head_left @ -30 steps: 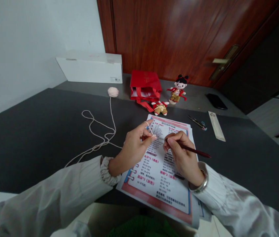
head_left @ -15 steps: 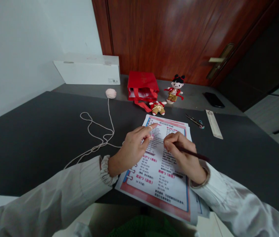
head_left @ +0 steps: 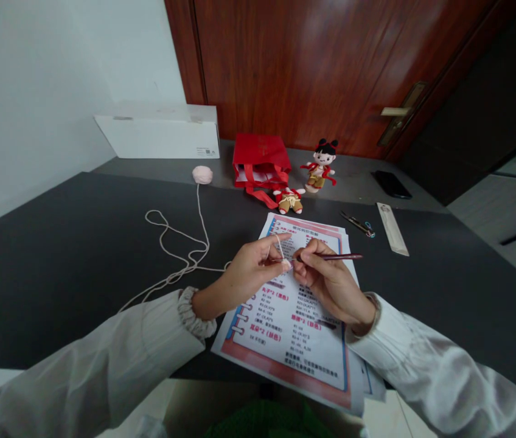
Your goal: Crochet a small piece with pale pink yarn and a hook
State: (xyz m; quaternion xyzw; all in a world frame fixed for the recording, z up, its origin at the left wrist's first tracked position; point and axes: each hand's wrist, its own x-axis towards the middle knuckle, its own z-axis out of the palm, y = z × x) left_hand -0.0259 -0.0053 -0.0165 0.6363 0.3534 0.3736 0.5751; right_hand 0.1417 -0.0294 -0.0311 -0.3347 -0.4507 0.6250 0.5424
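Left hand (head_left: pixel 251 271) pinching yarn (head_left: pixel 280 246) loop above sheet (head_left: pixel 294 328); right hand (head_left: pixel 326 283) closed on hook (head_left: pixel 338 257), tip at loop. Keep strand taut, hook level; ball (head_left: pixel 202 174) well apart.

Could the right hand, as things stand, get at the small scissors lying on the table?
Probably yes: the scissors lie uncovered beyond the right hand, nothing between, though it holds a crochet hook.

Left hand (head_left: pixel 251 271) and right hand (head_left: pixel 326 283) pinched, fingertips meeting
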